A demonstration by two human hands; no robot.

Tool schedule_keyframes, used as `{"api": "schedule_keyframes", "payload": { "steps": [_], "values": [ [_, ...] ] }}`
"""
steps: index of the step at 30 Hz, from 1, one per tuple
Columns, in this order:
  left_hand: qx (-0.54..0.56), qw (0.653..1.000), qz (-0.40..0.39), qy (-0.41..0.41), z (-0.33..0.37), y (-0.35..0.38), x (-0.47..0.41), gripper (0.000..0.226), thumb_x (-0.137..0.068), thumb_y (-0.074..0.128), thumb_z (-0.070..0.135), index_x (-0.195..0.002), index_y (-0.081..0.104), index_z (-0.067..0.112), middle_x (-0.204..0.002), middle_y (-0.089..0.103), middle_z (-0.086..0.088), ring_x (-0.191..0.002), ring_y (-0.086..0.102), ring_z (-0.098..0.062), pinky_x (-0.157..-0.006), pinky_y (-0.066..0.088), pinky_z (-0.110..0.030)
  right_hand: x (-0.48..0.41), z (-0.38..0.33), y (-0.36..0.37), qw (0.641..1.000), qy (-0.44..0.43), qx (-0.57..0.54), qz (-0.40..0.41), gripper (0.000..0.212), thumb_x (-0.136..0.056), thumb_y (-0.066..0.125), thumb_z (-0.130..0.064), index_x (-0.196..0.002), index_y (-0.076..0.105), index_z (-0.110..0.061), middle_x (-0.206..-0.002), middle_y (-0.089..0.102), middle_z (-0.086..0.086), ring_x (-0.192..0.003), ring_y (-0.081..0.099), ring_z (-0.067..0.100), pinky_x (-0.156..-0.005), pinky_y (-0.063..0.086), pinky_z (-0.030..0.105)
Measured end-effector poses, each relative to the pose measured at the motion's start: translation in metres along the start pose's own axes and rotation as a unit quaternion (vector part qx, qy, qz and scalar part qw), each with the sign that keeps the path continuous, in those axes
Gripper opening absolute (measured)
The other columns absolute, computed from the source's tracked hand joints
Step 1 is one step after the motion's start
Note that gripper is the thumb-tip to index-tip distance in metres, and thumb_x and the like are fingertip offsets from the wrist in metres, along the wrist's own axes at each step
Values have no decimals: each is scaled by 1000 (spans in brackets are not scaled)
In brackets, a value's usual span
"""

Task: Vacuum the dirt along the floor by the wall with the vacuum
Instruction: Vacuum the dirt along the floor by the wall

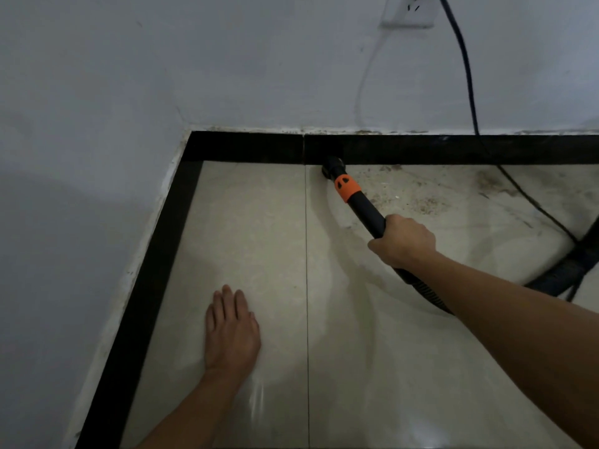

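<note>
My right hand [403, 241] grips the black vacuum wand [366, 212], which has an orange collar [347, 187]. Its nozzle [331, 168] touches the floor at the black skirting of the far wall, near a tile seam. Brown dirt and crumbs [428, 192] lie scattered on the pale tile to the right of the nozzle, along the wall. A ribbed black hose [428, 291] runs back from my right hand and passes under my forearm. My left hand [230, 328] rests flat on the floor tile, fingers straight, holding nothing.
A black power cord [466, 79] hangs from a white wall socket [409, 11] and trails across the dirty floor at right. A dark vacuum part [580, 257] sits at the right edge. Black skirting [152, 254] lines the left wall, meeting the far wall in a corner.
</note>
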State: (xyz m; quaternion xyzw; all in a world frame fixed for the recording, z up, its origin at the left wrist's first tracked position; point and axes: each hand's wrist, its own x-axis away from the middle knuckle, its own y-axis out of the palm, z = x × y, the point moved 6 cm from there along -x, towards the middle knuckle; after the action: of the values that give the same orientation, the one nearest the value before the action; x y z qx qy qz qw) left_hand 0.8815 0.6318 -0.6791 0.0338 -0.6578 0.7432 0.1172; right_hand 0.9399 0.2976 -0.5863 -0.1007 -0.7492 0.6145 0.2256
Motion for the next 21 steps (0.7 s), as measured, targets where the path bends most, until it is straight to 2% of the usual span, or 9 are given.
{"api": "schedule_keyframes", "payload": {
  "steps": [7,11,16,18,20,21],
  "values": [
    [-19,1000,-9,0,1,-2,-1,58,-90,28,25,-124,58,-11,-131,51,-37,-118,52,-52,-95,45,-57,43,18,9,999,-29,5,-14,24,-76,60,-42,-90,48,-28,-70,53,-6,-58,52,12,-50,36,25],
    [-18,999,-29,2,4,-6,1,58,-88,28,23,-120,59,-15,-126,53,-40,-112,55,-55,-90,47,-59,95,36,20,999,-31,6,-27,22,-76,59,-43,-87,45,-30,-65,47,-11,-55,47,11,-47,29,24],
    [-17,998,-61,1,13,-16,2,63,-81,25,22,-112,58,-23,-116,53,-48,-102,56,-61,-82,49,-63,161,67,34,998,-28,-2,-47,22,-79,57,-46,-89,43,-32,-66,47,-11,-55,47,10,-47,31,25],
    [-37,998,-55,1,19,-23,3,66,-81,24,23,-120,53,-22,-124,47,-48,-112,50,-61,-90,45,-62,181,81,36,998,-25,-10,-58,21,-81,56,-46,-90,43,-32,-66,48,-11,-55,48,8,-49,35,25],
    [-51,998,-37,-13,21,-26,6,65,-81,25,22,-131,48,-14,-136,41,-42,-124,42,-54,-99,38,-55,194,95,36,998,-17,-16,-61,20,-80,56,-45,-88,43,-32,-64,48,-10,-53,48,6,-47,33,23],
    [-51,998,-21,-13,23,-28,8,61,-83,27,20,-131,48,-12,-137,41,-39,-125,42,-51,-99,38,-53,198,101,36,998,-11,-16,-60,20,-79,56,-45,-86,42,-32,-64,49,-9,-52,47,4,-46,31,22]
  ]
}}
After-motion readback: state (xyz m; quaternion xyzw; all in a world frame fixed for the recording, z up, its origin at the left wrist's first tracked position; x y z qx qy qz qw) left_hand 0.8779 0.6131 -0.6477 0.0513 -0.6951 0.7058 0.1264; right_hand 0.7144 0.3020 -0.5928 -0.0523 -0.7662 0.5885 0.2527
